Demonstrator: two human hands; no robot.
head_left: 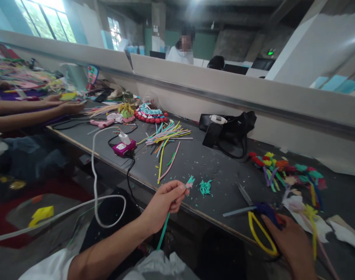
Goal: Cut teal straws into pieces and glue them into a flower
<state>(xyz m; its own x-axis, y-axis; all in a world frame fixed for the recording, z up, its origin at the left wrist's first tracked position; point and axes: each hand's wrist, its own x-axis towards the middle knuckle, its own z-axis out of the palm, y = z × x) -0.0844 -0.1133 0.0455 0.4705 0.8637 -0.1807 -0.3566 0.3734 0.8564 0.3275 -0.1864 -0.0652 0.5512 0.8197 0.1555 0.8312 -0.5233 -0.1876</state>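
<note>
My left hand (168, 198) is closed in a pinch around a thin green stem with a pink and green tuft (189, 183) at its top. The stem's green lower end hangs below the fist. Just right of the tuft lies a small heap of green snippets (205, 187) on the dark table. Lower right, my right hand (288, 237) is wrapped around the dark handle of a pair of scissors (246, 195). The scissors' blades stand apart and point left, and a yellow loop shows beside the handle. The fingers on its far side are partly hidden.
Coloured strips (168, 134) lie mid-table near a magenta power socket box (123, 147). A black bag (235, 132) rests against the divider. Bright fluffy flowers (282, 167) are at right. A white cable (94, 179) loops at left. A neighbour's arms (34, 111) reach in from the left.
</note>
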